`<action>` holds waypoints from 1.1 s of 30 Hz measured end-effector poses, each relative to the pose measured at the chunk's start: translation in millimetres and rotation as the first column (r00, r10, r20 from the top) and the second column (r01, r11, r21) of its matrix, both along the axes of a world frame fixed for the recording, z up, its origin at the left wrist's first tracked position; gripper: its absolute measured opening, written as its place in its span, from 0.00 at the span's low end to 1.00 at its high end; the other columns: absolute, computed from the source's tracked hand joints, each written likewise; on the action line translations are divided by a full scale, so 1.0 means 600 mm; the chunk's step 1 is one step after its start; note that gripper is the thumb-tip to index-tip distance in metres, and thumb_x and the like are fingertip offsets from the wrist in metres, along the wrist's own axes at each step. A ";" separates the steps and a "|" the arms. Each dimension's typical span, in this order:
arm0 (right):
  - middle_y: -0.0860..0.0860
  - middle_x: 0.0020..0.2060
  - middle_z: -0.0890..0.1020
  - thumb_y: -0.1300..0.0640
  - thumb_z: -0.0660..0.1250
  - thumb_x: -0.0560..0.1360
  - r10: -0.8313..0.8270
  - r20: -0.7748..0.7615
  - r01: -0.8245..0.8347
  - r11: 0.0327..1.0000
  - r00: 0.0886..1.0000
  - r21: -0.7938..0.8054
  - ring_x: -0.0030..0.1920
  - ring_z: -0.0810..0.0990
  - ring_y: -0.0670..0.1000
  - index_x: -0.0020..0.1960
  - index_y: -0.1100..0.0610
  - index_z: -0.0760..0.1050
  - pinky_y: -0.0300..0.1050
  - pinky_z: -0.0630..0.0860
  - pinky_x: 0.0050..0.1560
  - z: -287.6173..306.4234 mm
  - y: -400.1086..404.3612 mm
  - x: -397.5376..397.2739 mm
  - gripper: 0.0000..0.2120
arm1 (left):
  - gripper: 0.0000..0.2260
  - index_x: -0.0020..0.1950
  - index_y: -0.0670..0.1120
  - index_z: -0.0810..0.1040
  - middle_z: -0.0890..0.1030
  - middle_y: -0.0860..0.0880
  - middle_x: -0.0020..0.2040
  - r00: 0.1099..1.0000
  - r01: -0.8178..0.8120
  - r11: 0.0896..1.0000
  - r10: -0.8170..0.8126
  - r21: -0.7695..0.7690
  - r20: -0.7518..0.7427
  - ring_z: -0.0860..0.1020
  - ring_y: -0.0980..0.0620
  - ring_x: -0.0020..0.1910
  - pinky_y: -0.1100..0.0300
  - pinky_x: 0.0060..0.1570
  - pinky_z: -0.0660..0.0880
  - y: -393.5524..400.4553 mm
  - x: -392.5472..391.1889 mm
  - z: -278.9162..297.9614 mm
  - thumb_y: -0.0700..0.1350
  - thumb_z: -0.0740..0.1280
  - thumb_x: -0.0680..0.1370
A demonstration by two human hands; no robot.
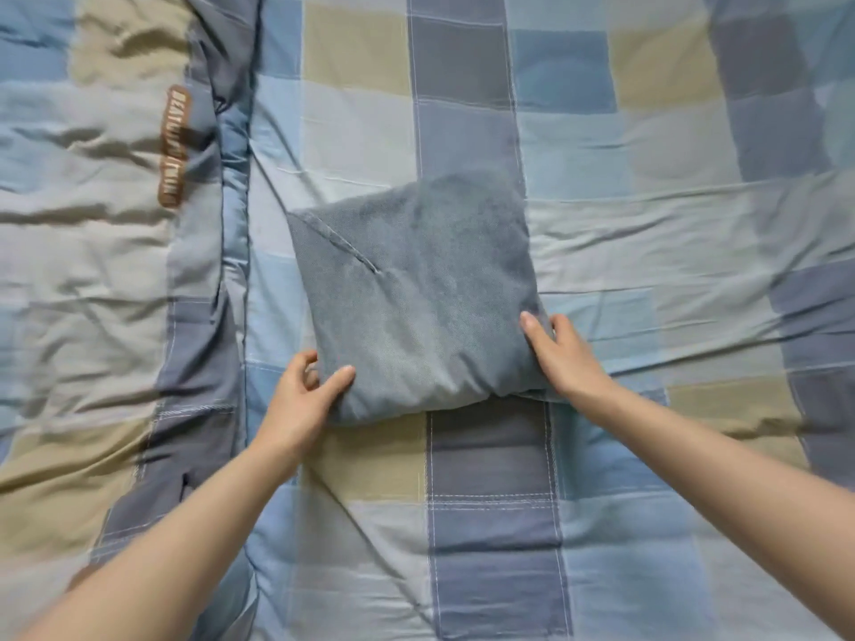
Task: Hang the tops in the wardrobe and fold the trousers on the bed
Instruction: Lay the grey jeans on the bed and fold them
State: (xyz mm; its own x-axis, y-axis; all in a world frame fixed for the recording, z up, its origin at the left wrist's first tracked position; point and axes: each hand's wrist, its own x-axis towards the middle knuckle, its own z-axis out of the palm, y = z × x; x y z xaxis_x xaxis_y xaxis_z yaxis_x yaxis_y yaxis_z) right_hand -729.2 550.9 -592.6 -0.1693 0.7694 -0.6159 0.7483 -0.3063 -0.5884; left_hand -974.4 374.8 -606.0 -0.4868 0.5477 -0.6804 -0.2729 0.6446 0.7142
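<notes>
Lying folded into a squarish bundle, the trousers (pixel 416 289) sit mid-bed (pixel 647 224) on the checked blue, grey and tan cover. Both hands are on the near corners. The left hand (pixel 300 395) pinches the near-left corner, thumb on top, fingers curled under the edge, so that grip is narrow and holding cloth. The right hand (pixel 562 353) takes the near-right corner, thumb laid on the fabric, fingers round the side, also holding the trousers. A slanted pocket seam shows on the bundle's upper left. Off to the left a rumpled quilt (pixel 92 224) in the same check carries a brown label (pixel 172 145).
</notes>
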 end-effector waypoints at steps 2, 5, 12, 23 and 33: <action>0.54 0.51 0.76 0.43 0.57 0.80 0.042 0.002 -0.042 0.990 0.999 0.133 0.54 0.75 0.56 0.56 0.58 0.67 0.49 0.67 0.51 0.006 -0.005 0.001 0.18 | 0.10 0.59 0.50 0.72 0.80 0.44 0.61 0.986 0.091 0.993 -0.079 0.071 -0.149 0.79 0.51 0.58 0.54 0.62 0.74 0.005 -0.003 0.006 0.47 0.68 0.79; 0.51 0.34 0.72 0.52 0.55 0.82 0.074 -0.071 -0.041 0.922 0.995 0.385 0.40 0.72 0.56 0.48 0.56 0.66 0.48 0.62 0.40 0.022 -0.001 0.000 0.08 | 0.13 0.60 0.46 0.71 0.79 0.48 0.53 0.888 0.229 0.965 -0.151 0.132 -0.435 0.77 0.51 0.53 0.52 0.58 0.72 0.038 -0.010 0.017 0.51 0.64 0.79; 0.59 0.41 0.80 0.62 0.52 0.81 -0.306 0.110 0.266 0.922 0.946 0.281 0.45 0.79 0.61 0.46 0.61 0.72 0.43 0.67 0.38 -0.036 -0.020 0.034 0.11 | 0.07 0.51 0.42 0.69 0.75 0.47 0.45 0.914 0.111 0.991 -0.129 -0.068 -0.385 0.74 0.42 0.48 0.53 0.45 0.67 0.027 0.030 -0.019 0.46 0.61 0.82; 0.59 0.66 0.72 0.32 0.57 0.75 -0.119 0.065 0.120 0.993 0.991 -0.012 0.66 0.71 0.60 0.68 0.63 0.63 0.50 0.68 0.64 -0.010 0.096 -0.076 0.38 | 0.18 0.57 0.45 0.79 0.82 0.49 0.54 0.983 -0.093 0.986 0.069 -0.141 -0.171 0.80 0.49 0.54 0.51 0.60 0.76 0.107 -0.025 -0.013 0.57 0.70 0.76; 0.63 0.57 0.76 0.39 0.51 0.80 -0.227 0.143 0.198 0.961 0.963 0.194 0.58 0.74 0.64 0.60 0.63 0.66 0.52 0.67 0.51 0.078 0.030 -0.016 0.27 | 0.11 0.51 0.45 0.78 0.83 0.51 0.46 0.957 -0.252 0.968 0.249 -0.002 -0.152 0.81 0.53 0.43 0.59 0.38 0.74 0.088 0.064 0.104 0.51 0.71 0.76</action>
State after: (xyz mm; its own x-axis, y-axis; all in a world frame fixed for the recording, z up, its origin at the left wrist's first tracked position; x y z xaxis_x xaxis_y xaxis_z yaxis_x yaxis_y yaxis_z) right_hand -739.0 568.7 -546.1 0.1006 0.8754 -0.4728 0.7670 -0.3710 -0.5236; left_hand -936.0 427.5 -543.5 -0.7034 0.3817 -0.5995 -0.3187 0.5846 0.7461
